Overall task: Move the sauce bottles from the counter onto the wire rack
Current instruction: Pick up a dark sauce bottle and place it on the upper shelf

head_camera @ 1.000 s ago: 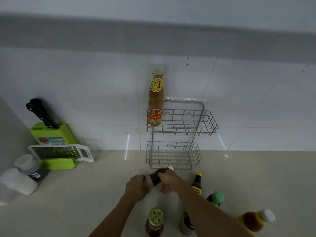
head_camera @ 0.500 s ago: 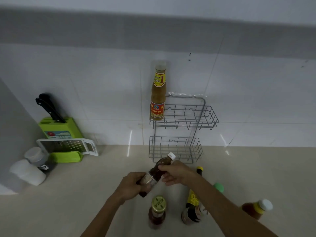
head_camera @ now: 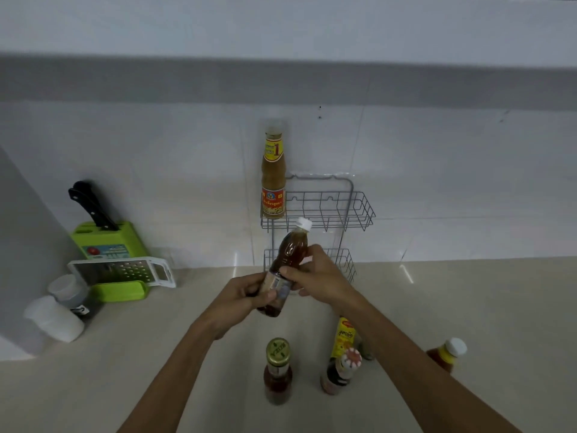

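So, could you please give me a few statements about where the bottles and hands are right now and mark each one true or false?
1. Both hands hold one bottle. True: the left hand grips the base and the right hand the middle of the brown sauce bottle.
2. The held bottle has a green cap. False: its cap is white.
3. The wire rack already carries one bottle. True: a tall bottle with a yellow neck label stands at the left end of its upper basket.
4. The counter has no bottles left. False: several stand there, including a gold-capped bottle.
5. The knife block is red. False: it is green.
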